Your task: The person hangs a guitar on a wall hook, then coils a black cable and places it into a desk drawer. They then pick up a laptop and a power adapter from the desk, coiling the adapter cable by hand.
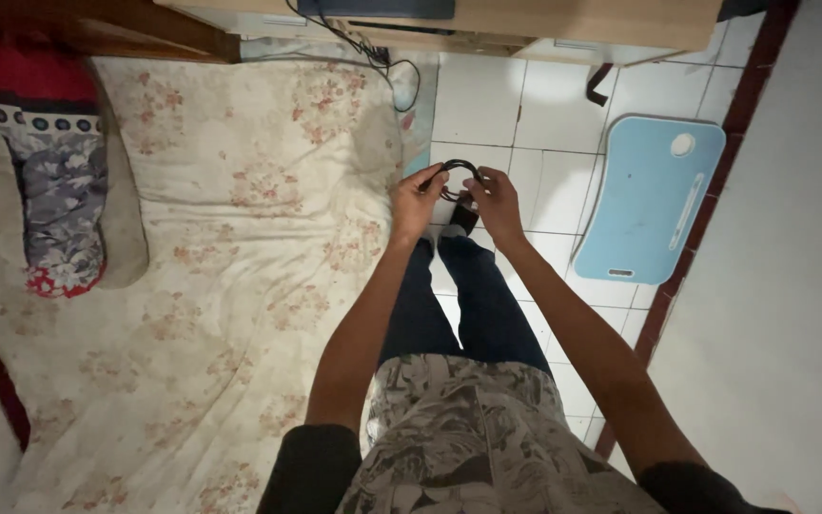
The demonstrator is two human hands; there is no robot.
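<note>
Across the left half of the view, from nine o'clock down to seven, spreads a mattress under a rumpled cream sheet printed with faded pink flowers, lying directly on the floor. At ten o'clock a bolster pillow in red, grey and white patterned cloth rests along the mattress edge, with a plain beige cushion just beside it. Right of the mattress, from twelve o'clock through the centre, runs a floor of white tiles with dark grout, bounded at three o'clock by a dark red skirting strip and a pale wall. At two o'clock a light blue lap tray with rounded corners lies flat on the tiles, close to the skirting. Along the top edge, at twelve o'clock, stands low wooden furniture, and a black cable trails from it down onto the floor. The person stands at the mattress edge in dark trousers and a printed top, both arms stretched forward. At the centre, slightly toward twelve o'clock, the left hand and the right hand are each closed around one side of a small black cord — it arches between them in a loop, held in the air above the tiles, with a dark bundle hanging just below the fingers.
</note>
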